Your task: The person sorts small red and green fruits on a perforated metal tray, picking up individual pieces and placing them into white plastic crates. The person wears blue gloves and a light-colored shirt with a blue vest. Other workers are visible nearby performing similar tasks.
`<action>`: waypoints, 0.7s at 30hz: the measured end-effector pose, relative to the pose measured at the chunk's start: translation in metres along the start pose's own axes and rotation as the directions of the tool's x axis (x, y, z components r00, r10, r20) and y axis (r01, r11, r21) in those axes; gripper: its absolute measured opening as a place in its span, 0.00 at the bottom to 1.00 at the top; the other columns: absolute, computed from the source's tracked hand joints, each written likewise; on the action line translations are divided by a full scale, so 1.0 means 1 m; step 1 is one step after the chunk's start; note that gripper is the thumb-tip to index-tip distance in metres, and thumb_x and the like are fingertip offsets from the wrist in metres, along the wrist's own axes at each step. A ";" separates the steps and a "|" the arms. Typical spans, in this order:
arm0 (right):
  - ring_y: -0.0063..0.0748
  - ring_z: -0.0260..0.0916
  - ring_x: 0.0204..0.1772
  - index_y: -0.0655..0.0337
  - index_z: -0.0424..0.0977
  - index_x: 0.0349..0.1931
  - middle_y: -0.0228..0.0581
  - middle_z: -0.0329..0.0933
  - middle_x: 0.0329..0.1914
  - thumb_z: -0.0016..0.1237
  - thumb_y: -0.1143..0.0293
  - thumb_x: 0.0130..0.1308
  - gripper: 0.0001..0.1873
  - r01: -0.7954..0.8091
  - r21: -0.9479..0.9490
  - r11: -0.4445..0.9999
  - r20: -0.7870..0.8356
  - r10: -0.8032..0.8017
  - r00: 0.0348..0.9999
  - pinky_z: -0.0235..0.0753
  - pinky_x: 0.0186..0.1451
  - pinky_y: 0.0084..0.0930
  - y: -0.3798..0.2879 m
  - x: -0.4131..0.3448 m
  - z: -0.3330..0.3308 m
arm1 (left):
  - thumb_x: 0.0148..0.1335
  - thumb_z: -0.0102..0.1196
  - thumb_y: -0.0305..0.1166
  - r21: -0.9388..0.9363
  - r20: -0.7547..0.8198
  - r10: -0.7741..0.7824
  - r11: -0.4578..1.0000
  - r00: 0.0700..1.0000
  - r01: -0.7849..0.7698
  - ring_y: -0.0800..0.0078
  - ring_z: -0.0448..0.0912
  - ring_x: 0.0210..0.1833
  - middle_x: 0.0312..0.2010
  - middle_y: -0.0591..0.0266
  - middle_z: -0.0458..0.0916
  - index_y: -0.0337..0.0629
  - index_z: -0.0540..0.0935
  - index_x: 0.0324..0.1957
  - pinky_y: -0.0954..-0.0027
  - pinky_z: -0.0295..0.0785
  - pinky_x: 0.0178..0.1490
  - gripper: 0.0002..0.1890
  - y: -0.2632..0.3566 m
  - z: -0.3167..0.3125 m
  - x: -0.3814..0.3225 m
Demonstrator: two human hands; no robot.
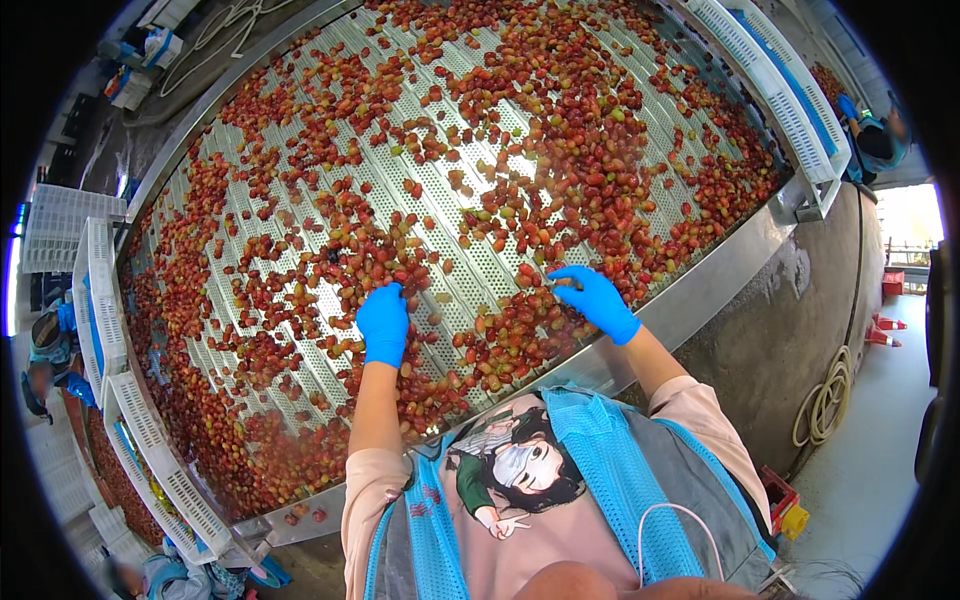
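Many loose red and yellow-green grapes [585, 172] lie spread over a perforated metal conveyor [442, 300]. My left hand [384, 322], in a blue glove, is over the grapes at the middle of the belt, fingers pointing away from me and curled; whether a grape is between them cannot be told. To its right, near the metal side rail [720, 277], my right hand [598, 302] is also gloved in blue. Its thumb and fingers are apart, just above the grapes, with nothing seen between them.
White slotted plastic crates [161, 465] line the belt's left end, and more crates [780, 97] stand at its right end. Other people are at the far left, lower left and upper right. A coiled hose [825, 397] hangs at the right, beside a red container [780, 499].
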State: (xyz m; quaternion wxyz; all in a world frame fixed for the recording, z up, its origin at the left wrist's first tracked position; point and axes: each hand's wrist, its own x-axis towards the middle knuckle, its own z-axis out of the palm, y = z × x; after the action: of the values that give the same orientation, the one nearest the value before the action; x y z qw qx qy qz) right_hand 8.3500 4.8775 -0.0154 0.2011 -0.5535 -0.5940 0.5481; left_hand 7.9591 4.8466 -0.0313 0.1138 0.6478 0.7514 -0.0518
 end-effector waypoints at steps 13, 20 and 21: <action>0.50 0.79 0.41 0.57 0.77 0.34 0.45 0.79 0.36 0.60 0.61 0.58 0.11 0.202 -0.697 0.688 0.098 -0.187 0.977 0.77 0.39 0.46 0.016 0.011 0.017 | 0.58 0.65 0.46 -0.093 0.230 -0.378 0.909 0.897 0.407 0.49 0.83 0.41 0.38 0.47 0.85 0.37 0.81 0.41 0.51 0.79 0.42 0.21 -0.021 0.008 0.001; 0.57 0.77 0.41 0.57 0.74 0.37 0.49 0.79 0.37 0.55 0.56 0.65 0.14 0.053 -0.515 0.856 0.013 -0.054 0.998 0.74 0.41 0.49 0.031 0.026 -0.037 | 0.63 0.56 0.25 -0.749 0.139 0.048 -0.649 0.989 0.137 0.81 0.57 0.18 0.22 0.71 0.59 0.41 0.75 0.56 0.78 0.52 0.20 0.18 -0.019 -0.008 -0.068; 0.57 0.76 0.40 0.57 0.74 0.37 0.50 0.79 0.37 0.55 0.56 0.66 0.14 0.030 -0.493 0.870 -0.001 -0.035 0.999 0.74 0.41 0.49 0.031 0.027 -0.041 | 0.63 0.57 0.29 -0.640 0.122 0.021 -0.762 0.992 0.095 0.80 0.58 0.18 0.23 0.69 0.62 0.40 0.75 0.59 0.77 0.52 0.18 0.21 -0.006 -0.007 -0.082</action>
State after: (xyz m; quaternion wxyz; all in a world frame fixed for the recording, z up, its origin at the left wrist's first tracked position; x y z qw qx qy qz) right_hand 8.3899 4.9121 -0.0397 0.0654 -0.5790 -0.7223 0.3725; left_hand 7.9635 4.7682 -0.0057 0.6667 0.0739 0.3376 0.6603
